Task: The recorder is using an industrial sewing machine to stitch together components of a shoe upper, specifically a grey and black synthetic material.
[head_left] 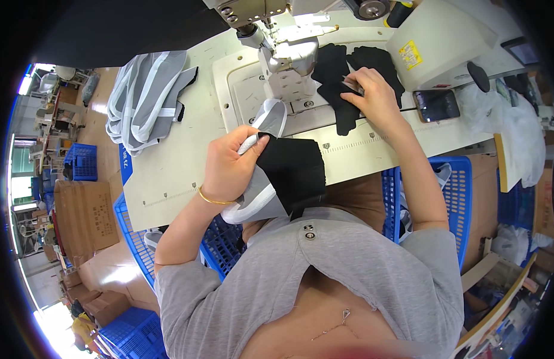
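My left hand [226,164] is closed round a grey fabric piece with white edging [253,200]. A black fabric panel [295,173] joined to or lying against it hangs over the table's front edge. One end of the grey piece reaches up beside the sewing machine's presser area. To the right of the machine, my right hand [376,99] pinches a black cut fabric piece [340,99] between thumb and fingers. More black fabric pieces [379,63] lie just beyond that hand. The sewing machine head [292,57] stands over the work plate.
A pile of grey pieces with white edging [148,99] lies on the table's left side. A phone [435,106] rests at the right, near clear plastic bags [504,125]. Blue baskets [459,203] stand under the table's front edge on both sides of me.
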Demonstrator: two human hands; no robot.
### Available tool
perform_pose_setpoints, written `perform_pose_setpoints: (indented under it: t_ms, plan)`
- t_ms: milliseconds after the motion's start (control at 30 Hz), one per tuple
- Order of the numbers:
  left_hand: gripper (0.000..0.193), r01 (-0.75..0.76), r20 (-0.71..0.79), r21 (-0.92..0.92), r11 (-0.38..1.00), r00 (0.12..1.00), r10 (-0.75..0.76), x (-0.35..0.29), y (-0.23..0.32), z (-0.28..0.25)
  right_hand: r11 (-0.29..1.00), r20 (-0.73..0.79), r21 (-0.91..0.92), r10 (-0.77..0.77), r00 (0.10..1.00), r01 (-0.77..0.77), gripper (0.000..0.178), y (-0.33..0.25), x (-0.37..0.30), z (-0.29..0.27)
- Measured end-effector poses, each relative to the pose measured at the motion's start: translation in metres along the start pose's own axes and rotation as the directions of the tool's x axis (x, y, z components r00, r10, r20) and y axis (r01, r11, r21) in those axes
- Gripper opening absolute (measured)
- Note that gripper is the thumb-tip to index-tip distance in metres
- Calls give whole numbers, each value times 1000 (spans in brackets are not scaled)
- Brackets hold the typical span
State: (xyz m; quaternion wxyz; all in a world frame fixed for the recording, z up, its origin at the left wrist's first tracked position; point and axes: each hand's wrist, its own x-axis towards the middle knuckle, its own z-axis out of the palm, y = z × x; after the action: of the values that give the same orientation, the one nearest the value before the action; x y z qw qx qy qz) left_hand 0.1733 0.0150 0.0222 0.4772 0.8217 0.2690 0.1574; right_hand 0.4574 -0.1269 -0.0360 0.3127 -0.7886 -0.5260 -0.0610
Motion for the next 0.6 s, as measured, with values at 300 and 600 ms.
perform_pose_setpoints:
  t_ms: [300,600]
  plan:
    - [12,-76,-140,91,993,986,89,-8,9,-9,985,-68,142,-92,993,100,20,0,-3,1]
    - [16,-13,-163,94,996,986,29,-2,4,-8,839,32,518,-212,977,165,12,-82,4,-53]
